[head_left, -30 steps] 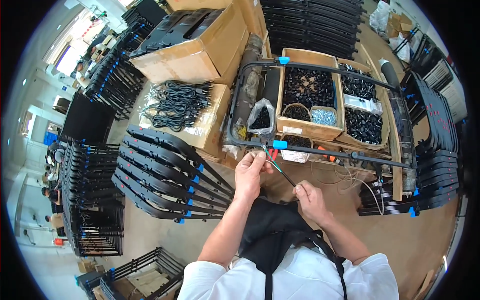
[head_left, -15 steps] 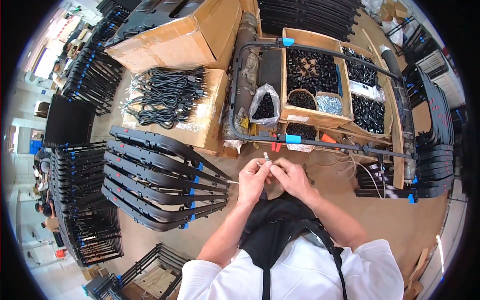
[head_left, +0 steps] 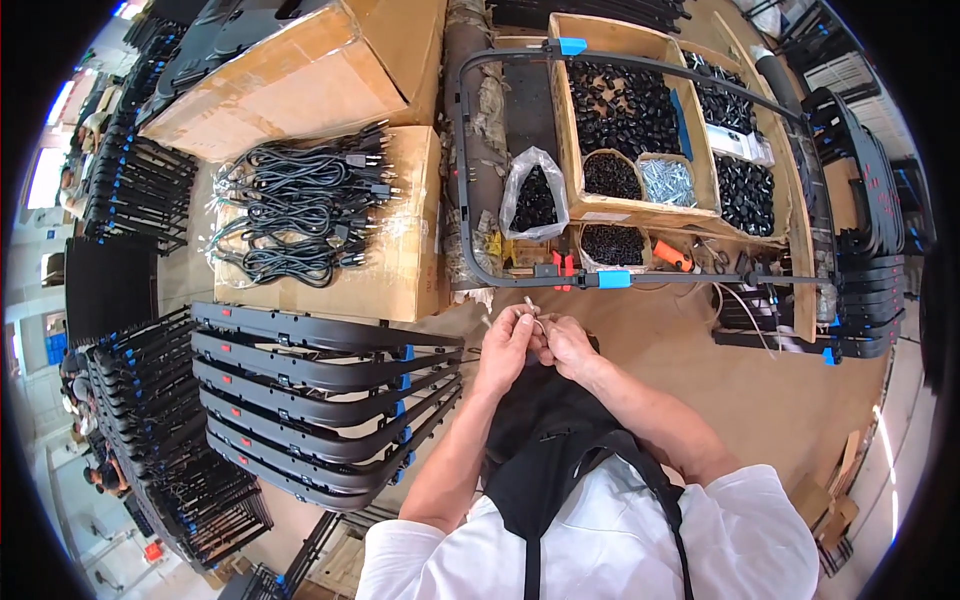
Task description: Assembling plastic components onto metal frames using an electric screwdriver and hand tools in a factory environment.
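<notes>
My left hand (head_left: 506, 348) and my right hand (head_left: 567, 347) meet in front of my dark apron, fingers pinched together. Between their fingertips shows a small whitish strip-like piece (head_left: 531, 302), too small to name; a pale bit also sticks out beside the left fingers. Both hands are closed around it, the thumbs close to each other. Just beyond them lies a black tubular frame (head_left: 690, 280) with blue clips (head_left: 613, 279) and a red clip, resting across the workbench. The palm sides of my fingers are hidden.
Left of me stand stacked black curved frames (head_left: 300, 390). Behind them, black cables (head_left: 310, 205) lie on a cardboard box (head_left: 400, 285). Wooden bins (head_left: 650, 212) hold black parts and silver screws (head_left: 668, 182). A plastic bag of black parts (head_left: 534, 200) and an orange-handled tool (head_left: 672, 256) lie nearby.
My view has shifted, so the bench and boxes sit differently in the picture. My hands stay together; the right fingers have curled further in around the whitish piece.
</notes>
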Available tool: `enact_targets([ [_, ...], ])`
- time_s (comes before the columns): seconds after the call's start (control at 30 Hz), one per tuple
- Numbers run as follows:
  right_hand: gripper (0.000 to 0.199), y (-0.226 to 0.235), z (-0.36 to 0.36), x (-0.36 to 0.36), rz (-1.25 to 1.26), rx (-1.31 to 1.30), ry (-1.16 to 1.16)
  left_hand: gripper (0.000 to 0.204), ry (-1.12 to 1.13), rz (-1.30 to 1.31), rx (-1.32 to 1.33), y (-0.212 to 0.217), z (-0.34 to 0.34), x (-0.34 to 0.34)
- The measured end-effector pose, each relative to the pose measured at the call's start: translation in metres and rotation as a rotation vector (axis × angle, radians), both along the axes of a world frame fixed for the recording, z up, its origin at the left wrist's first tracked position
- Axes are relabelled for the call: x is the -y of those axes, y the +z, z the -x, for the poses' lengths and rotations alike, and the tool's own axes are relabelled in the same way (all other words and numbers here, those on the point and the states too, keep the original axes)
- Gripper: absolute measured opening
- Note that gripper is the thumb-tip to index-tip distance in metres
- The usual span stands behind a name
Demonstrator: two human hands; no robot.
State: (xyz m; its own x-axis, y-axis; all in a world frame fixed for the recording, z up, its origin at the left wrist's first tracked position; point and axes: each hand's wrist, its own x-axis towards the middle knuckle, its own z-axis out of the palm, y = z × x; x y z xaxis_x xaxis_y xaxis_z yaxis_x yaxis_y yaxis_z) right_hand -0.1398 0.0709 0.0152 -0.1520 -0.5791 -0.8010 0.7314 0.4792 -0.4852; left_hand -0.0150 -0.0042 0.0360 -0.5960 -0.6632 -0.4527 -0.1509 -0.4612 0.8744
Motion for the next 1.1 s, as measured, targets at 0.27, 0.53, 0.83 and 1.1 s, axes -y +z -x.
enact_targets([
  [0.27,0.025,-0.020,0.011,0.014,-0.024,-0.071,0.077,0.032,-0.119,-0.158,-0.056,-0.024,0.002,0.029],
  [0.53,0.022,-0.051,0.015,0.013,-0.122,-0.640,0.279,0.033,-0.290,-0.139,0.024,-0.023,0.006,0.042],
  [0.83,0.028,-0.039,0.025,0.013,-0.139,-0.612,0.357,0.034,-0.299,-0.138,0.099,-0.022,0.012,0.042],
  [1.1,0.030,-0.020,0.022,0.024,-0.110,-0.636,0.328,0.026,0.156,-0.394,-0.208,-0.024,0.012,0.019],
])
